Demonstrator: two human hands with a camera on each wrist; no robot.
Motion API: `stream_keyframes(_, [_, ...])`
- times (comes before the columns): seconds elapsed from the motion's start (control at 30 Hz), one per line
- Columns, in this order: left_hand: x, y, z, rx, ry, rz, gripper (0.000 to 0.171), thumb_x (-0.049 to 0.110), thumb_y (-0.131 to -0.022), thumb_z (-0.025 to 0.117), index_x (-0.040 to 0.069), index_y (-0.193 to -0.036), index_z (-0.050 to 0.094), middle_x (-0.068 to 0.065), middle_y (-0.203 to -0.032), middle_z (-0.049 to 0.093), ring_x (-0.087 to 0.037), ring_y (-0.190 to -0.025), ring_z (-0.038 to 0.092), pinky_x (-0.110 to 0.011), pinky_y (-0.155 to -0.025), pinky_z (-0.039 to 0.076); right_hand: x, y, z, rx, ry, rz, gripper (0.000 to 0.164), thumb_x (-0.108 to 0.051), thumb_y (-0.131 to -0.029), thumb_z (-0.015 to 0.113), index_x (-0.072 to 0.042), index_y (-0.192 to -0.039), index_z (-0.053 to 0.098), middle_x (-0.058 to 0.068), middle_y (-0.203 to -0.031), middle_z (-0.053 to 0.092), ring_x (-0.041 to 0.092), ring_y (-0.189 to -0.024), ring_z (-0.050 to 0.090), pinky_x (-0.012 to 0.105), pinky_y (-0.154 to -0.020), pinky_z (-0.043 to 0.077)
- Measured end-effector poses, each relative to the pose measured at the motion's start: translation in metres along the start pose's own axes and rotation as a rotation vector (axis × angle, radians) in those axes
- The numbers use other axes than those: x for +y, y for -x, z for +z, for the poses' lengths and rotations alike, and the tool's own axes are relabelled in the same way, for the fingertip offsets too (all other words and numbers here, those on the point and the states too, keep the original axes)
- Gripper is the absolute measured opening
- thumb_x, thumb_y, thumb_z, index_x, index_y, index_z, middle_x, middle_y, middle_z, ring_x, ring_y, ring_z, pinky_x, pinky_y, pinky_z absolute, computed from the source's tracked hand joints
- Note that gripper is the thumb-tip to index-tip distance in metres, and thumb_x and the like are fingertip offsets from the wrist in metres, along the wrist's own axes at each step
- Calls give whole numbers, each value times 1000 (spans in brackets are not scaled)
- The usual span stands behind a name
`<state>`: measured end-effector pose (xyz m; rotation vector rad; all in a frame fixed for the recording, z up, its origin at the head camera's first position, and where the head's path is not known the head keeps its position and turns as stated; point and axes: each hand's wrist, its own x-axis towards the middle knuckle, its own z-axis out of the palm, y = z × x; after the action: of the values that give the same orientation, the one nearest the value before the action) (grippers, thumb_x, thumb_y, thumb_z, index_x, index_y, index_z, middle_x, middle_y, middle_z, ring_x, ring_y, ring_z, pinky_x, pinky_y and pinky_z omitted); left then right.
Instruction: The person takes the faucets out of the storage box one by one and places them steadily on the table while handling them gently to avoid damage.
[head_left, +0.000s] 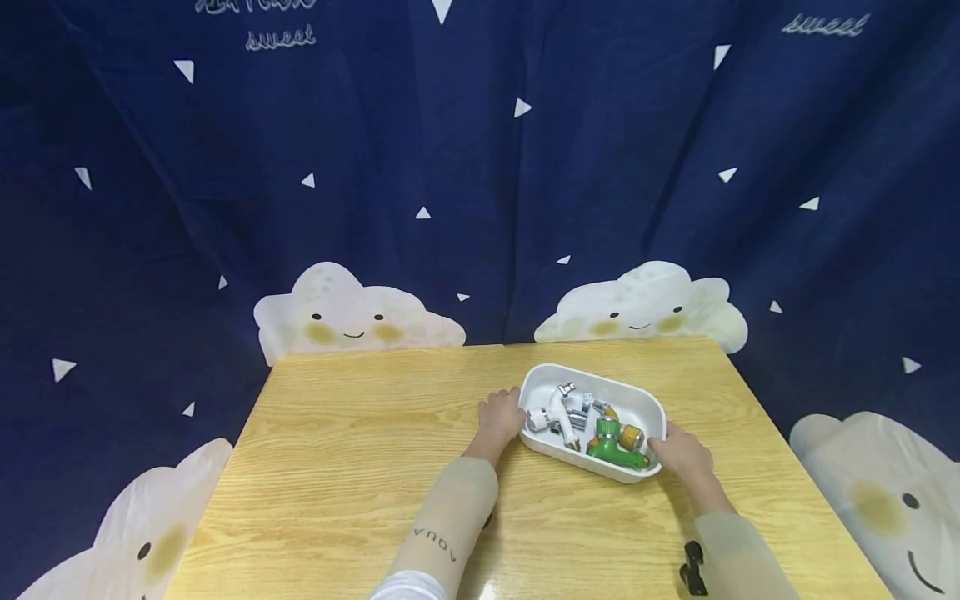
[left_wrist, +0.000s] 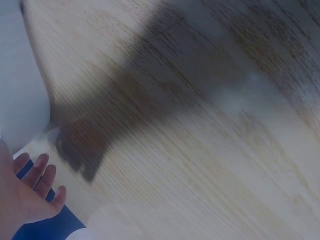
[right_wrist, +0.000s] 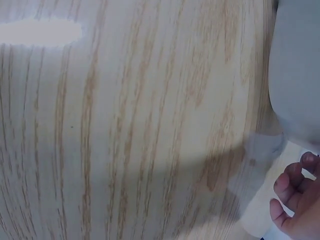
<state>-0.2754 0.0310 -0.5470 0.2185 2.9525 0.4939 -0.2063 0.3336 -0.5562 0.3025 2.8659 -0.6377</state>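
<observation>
A white plastic tub (head_left: 592,462) sits at an angle on the wooden table, right of the middle. My left hand (head_left: 501,417) holds its left end, fingers close at the rim. At the opposite end my right hand (head_left: 681,452) grips the wall, thumb over the rim. Inside lie a white tap (head_left: 558,414), a green tap (head_left: 617,454) with a green knob (head_left: 608,427), a yellow knob (head_left: 632,437) and several chrome pieces. Both wrist views catch only part of each hand, the left fingers (left_wrist: 46,180) spread and the right fingers (right_wrist: 287,187) bent; the tub is hidden there.
The light wood table (head_left: 337,467) reaches back to a dark blue curtain (head_left: 480,167) printed with clouds and white triangles. A small black device (head_left: 693,569) shows beside the right sleeve (head_left: 738,550). The left sleeve (head_left: 446,512) crosses the table's front part.
</observation>
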Motion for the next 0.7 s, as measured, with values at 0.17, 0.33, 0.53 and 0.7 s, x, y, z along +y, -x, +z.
stream_keyframes(0.17, [1, 1, 0, -14, 4, -10, 43, 27, -89, 52, 13, -130, 49, -10, -121, 56, -29, -110, 50, -49, -94, 36, 1, -1, 1, -3, 6, -8, 60, -32, -83, 42, 5, -129, 42, 27, -114, 56, 42, -92, 57, 51, -68, 45])
stream_keyframes(0.33, [3, 2, 0, -26, 24, -17, 44, 26, -90, 51, 12, -132, 46, -10, -125, 54, -30, -114, 48, -51, -97, 34, 2, -1, 1, -11, -6, -11, 59, -31, -84, 41, 6, -131, 40, 27, -115, 55, 40, -91, 57, 50, -69, 45])
stream_keyframes(0.53, [1, 3, 3, -18, 43, -19, 45, 26, -91, 49, 12, -134, 44, -11, -127, 53, -30, -116, 47, -52, -98, 32, -3, 4, -2, -11, -7, -20, 58, -30, -85, 41, 7, -131, 39, 28, -116, 55, 40, -92, 57, 51, -70, 45])
stream_keyframes(0.7, [0, 6, 3, -13, 47, -17, 44, 25, -91, 48, 13, -133, 44, -11, -125, 53, -29, -116, 46, -52, -97, 32, -9, 7, -4, -12, -14, -29, 58, -29, -85, 40, 7, -132, 38, 29, -117, 54, 41, -93, 56, 51, -70, 44])
